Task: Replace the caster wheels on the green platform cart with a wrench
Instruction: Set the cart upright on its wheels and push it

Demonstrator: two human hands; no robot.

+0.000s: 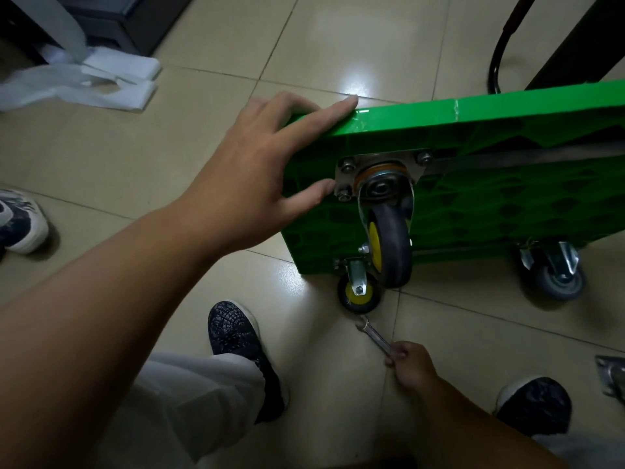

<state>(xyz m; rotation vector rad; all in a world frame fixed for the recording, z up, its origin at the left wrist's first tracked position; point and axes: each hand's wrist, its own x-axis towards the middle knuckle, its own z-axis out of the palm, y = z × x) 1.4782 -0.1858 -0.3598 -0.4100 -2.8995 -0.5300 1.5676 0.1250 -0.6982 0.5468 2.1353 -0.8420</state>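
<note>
The green platform cart [490, 204] stands tipped on its long edge, its ribbed underside facing me. My left hand [267, 167] rests on its upper left corner, fingers straight over the top edge and thumb near the mounting plate [382, 167] of a swivel caster [389, 245] with a grey tyre and yellow hub. A smaller yellow-hub caster [358, 292] touches the floor below it. A grey caster [554, 275] sits at the lower right. My right hand [411, 365] grips a silver wrench [373, 336] low down, its open jaw pointing toward the small caster.
A loose caster plate [612, 377] lies on the tiles at the right edge. White foam packing [101, 79] lies at the upper left beside dark furniture. The cart's black handle [500, 55] rises behind. My two dark shoes and another person's shoe [20, 221] stand on the floor.
</note>
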